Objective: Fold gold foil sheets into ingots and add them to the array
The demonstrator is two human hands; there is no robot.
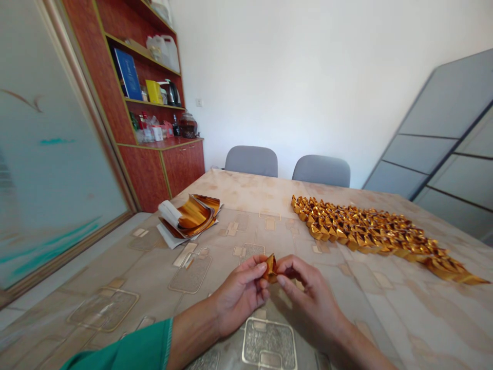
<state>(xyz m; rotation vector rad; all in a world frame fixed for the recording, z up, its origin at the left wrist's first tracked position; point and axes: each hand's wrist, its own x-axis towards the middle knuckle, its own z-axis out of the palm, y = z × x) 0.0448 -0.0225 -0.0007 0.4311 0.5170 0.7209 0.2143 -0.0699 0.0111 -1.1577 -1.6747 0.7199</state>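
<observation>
Between both hands, above the table, is a small folded gold foil paper piece, with a pointed top edge. My left hand pinches its left side between thumb and fingers. On the other side, the thumb and forefinger of my right hand grip its right edge. Rows of folded gold paper pieces of like shape stand packed together on the right half of the table. To the left lies a curled stack of gold foil sheets, with white paper backing showing.
A patterned tablecloth covers the table. Two grey chairs stand at its far side, before a white wall. A red-brown shelf cabinet with jars and bottles is at the back left, beside a frosted glass door. Grey panels lean at right.
</observation>
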